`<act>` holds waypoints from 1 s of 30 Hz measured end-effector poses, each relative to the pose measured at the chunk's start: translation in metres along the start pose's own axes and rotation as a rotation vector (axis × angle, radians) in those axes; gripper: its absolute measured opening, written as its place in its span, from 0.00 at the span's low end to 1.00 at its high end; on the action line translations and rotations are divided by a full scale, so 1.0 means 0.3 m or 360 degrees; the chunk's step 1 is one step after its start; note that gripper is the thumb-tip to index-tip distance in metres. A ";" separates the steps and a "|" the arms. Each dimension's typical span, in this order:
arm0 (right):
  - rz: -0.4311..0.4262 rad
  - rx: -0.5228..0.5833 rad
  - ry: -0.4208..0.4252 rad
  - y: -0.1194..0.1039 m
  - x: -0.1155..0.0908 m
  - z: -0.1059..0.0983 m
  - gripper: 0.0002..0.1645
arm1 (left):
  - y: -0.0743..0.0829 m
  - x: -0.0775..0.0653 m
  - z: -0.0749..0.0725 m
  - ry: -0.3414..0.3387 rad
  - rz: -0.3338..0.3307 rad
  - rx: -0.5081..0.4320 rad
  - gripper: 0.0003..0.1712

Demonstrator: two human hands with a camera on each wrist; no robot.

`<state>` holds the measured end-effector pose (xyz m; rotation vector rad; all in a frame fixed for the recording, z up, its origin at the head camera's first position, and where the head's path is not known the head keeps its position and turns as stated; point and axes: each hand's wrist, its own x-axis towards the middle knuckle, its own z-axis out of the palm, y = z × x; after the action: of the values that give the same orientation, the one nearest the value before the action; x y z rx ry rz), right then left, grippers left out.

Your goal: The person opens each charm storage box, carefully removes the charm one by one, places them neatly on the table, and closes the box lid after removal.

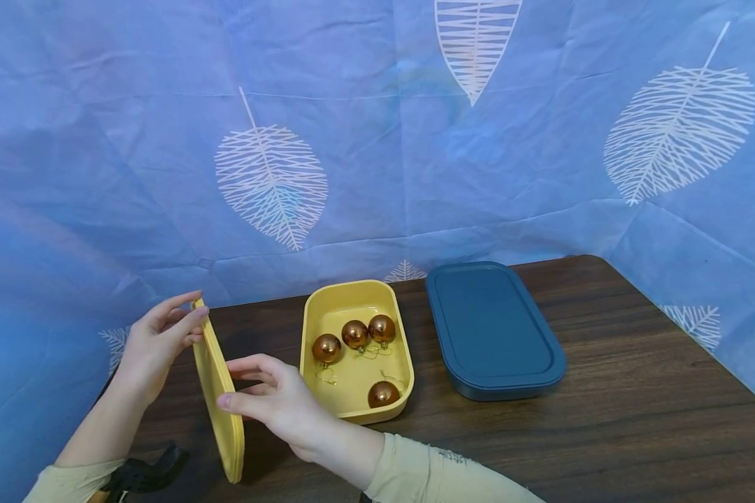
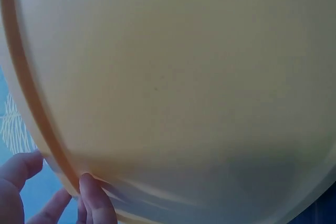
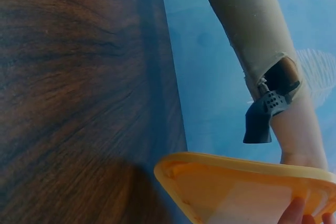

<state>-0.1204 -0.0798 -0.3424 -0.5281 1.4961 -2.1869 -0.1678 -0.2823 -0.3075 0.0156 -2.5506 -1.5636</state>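
Observation:
A yellow lid [image 1: 219, 391] stands tilted on edge at the left of the table, between both hands. My left hand [image 1: 157, 339] pinches its far upper corner; in the left wrist view the thumb and fingers grip the rim of the lid [image 2: 157, 87]. My right hand [image 1: 277, 398] pinches the lid's right edge, thumb nearer me and fingers farther along. The right wrist view shows the lid's corner [image 3: 236, 182] over the table, with right fingertips [image 3: 293, 212] on it. Just right of the lid, a yellow box [image 1: 352, 314] sits uncovered, holding several shiny copper-brown ball ornaments [image 1: 355, 334] with gold strings.
A dark blue box with its lid on [image 1: 493, 325] stands right of the yellow box. Both rest on a dark wood table [image 1: 635, 391]. Behind hangs a blue cloth [image 1: 365, 140] with white leaf prints. A black strap device [image 3: 268, 111] is on the left wrist.

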 end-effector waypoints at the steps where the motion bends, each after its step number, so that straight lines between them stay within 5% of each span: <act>1: 0.0005 0.0002 -0.0005 0.001 0.000 0.001 0.18 | 0.000 0.000 -0.001 0.0009 -0.0008 0.0011 0.34; 9: 0.0027 0.0005 -0.0025 0.012 0.005 0.019 0.18 | 0.007 -0.007 -0.020 0.0097 -0.0073 -0.0066 0.33; 16: 0.0042 -0.0023 -0.0044 0.020 0.012 0.041 0.18 | 0.006 -0.025 -0.040 0.0166 -0.0085 0.0095 0.34; 22: 0.0049 -0.0065 -0.0048 0.029 0.020 0.056 0.19 | -0.007 -0.032 -0.064 0.0120 -0.0167 0.0041 0.36; 30: 0.0095 -0.0139 -0.0038 0.041 0.030 0.079 0.20 | -0.009 -0.034 -0.088 0.0219 -0.0236 0.0104 0.38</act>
<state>-0.1134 -0.1068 -0.3453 -0.5287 1.5801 -2.0707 -0.1544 -0.3059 -0.2994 0.3156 -2.5415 -1.4705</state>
